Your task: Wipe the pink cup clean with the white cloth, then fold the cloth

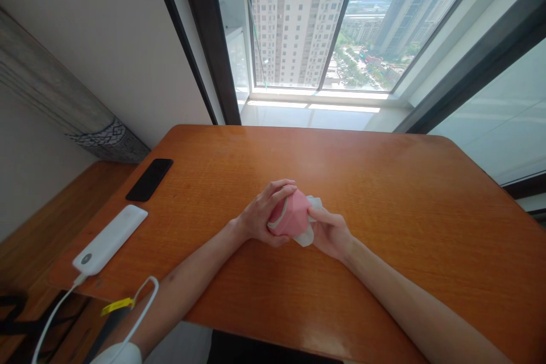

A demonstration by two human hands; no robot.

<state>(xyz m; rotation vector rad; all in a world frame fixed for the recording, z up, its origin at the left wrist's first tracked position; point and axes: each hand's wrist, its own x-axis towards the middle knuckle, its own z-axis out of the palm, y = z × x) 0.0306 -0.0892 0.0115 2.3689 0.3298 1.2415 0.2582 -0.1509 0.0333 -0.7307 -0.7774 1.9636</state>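
Head view: one pink faceted object (297, 215) and one white cloth (304, 237) between the left hand (262, 217) and the right hand (334, 235), near the middle of one wooden table (396, 193)
The left grip is curled around the pink object's left side, fingers over its top and thumb beneath; the right grip is nearly closed, thumb against the object's right edge, pinching the white cloth to it. At the table's left lie two flat things: one black phone (149, 180) and, just nearer the person, one white power bank (110, 240) with one white cable (50, 315) plugged in. One yellow tag (117, 306) shows beside the left forearm (191, 278)
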